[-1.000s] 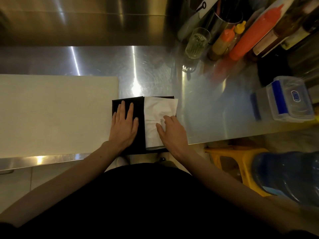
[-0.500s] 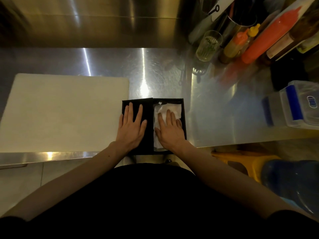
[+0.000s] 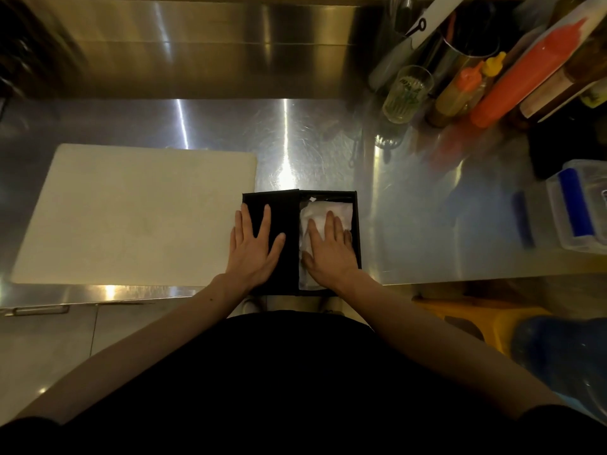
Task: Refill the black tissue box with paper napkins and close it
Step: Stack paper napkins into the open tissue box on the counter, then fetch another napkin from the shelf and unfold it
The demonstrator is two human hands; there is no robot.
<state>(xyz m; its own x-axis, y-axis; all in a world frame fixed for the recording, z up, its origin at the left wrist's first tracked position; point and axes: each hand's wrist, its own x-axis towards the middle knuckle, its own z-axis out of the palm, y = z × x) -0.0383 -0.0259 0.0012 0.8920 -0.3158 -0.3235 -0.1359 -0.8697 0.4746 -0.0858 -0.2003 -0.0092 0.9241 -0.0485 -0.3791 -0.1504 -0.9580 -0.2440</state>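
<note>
The black tissue box (image 3: 357, 224) lies open at the front edge of the steel counter, its lid (image 3: 282, 211) folded flat to the left. White paper napkins (image 3: 341, 210) fill the right half. My right hand (image 3: 328, 247) presses flat on the napkins, fingers spread. My left hand (image 3: 254, 246) rests flat on the lid, fingers apart. Neither hand grips anything.
A white cutting board (image 3: 131, 211) lies just left of the box. At the back right stand a glass (image 3: 407, 93), squeeze bottles (image 3: 522, 73) and a utensil holder (image 3: 466, 50). A clear plastic container with blue clips (image 3: 571, 208) sits at the right. A yellow stool (image 3: 473, 316) is below the counter.
A second ago the napkins lay over the box's rim with my right hand at their edge. They have since been pushed down inside, and my right hand now lies flat on them.
</note>
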